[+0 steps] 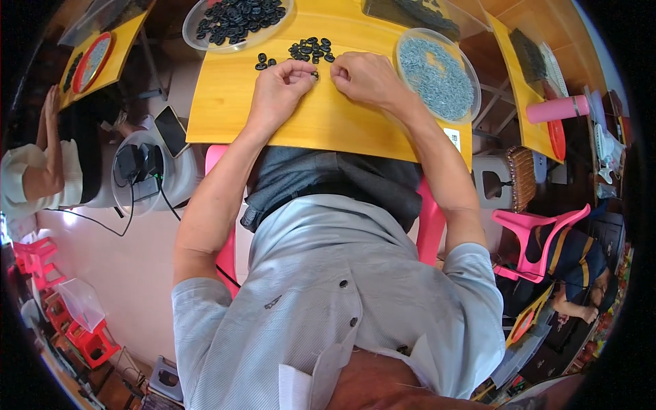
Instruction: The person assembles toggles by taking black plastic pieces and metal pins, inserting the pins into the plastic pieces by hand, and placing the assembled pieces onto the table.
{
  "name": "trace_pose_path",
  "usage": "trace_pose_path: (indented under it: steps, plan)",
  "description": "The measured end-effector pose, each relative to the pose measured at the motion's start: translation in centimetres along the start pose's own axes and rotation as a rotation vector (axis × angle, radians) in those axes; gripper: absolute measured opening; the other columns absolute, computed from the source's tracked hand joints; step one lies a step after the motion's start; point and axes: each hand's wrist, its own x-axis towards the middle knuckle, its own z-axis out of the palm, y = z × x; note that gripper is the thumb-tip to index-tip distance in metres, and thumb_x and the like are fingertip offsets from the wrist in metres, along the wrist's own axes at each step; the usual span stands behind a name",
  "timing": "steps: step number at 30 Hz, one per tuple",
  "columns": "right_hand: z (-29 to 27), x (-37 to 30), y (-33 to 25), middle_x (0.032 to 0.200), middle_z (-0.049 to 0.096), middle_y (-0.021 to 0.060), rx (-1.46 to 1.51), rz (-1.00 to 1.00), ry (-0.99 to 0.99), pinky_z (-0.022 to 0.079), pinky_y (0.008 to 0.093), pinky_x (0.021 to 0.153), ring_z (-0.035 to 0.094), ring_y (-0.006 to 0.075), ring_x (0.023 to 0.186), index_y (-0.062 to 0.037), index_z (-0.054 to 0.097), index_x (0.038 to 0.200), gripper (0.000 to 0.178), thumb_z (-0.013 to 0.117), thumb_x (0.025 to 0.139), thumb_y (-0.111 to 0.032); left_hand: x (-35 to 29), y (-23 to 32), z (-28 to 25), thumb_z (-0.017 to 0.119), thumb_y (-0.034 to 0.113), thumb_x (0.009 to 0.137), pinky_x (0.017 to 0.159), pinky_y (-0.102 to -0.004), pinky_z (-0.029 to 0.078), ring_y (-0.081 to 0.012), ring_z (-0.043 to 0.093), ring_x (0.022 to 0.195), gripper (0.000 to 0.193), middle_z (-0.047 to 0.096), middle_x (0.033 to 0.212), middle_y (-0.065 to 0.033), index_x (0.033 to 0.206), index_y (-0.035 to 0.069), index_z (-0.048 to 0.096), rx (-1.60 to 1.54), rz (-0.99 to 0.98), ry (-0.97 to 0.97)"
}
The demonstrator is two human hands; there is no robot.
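Note:
Over the yellow table, my left hand [279, 92] pinches a small black part [315, 76] between thumb and fingertips. My right hand [369, 80] is close beside it, fingers curled and pressed together; whatever they may hold is hidden. Just beyond both hands lies a loose pile of small black oval parts [311, 49], with a few more near the left fingers. At the far left a clear round tub [193, 42] holds many of the same black parts. Beside my right wrist, a clear round tray [471, 102] holds many thin silvery screw-like pieces.
My forearms rest across the near part of the yellow table [225, 109]. A clear bin [383, 12] with dark contents stands at its far edge. To the left are a stool with a phone [171, 130] and a tub of chargers; a co-worker's arm [48, 147] is beyond. A pink chair [536, 236] stands right.

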Motion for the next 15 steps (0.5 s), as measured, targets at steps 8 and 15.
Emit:
trace_pose_path:
  steps: [8,15]
  plan:
    - [-0.4,0.18,-1.19,0.076,0.07,0.0111,0.176,0.02,0.024,0.053,0.0381,0.066,0.068,0.0274,0.07,-0.0053,0.072,0.087,0.015,0.065,0.082,-0.017,0.07,-0.24,0.13,0.07,0.005,0.087,0.072,-0.0227,0.052,-0.0074,0.063,0.076,0.018,0.071,0.085,-0.0034,0.102,-0.003,0.072,0.135,0.054,-0.003]
    - [-0.16,0.15,-1.28,0.076,0.069,0.012,0.156,0.011,0.026,0.053,0.0378,0.064,0.068,0.0288,0.069,-0.0044,0.07,0.085,0.013,0.064,0.082,-0.016,-0.2,0.02,0.26,0.07,0.006,0.087,0.072,-0.0234,0.053,-0.0081,0.064,0.076,0.018,0.071,0.084,-0.0047,0.102,-0.004,0.072,0.164,0.06,-0.002]
